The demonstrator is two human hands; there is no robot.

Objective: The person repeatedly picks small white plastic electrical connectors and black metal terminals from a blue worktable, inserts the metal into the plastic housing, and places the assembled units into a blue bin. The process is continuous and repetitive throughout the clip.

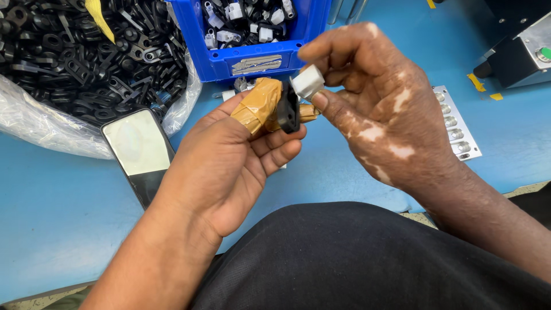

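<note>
- Your left hand pinches a small black plastic clip between its taped thumb and fingertips, held in the air above the near edge of the blue table.
- Your right hand grips a small white cap between thumb and forefinger, touching the clip's top.
- Both pieces look light, stiff and probably slippery; hold the clip by its flat sides.
</note>
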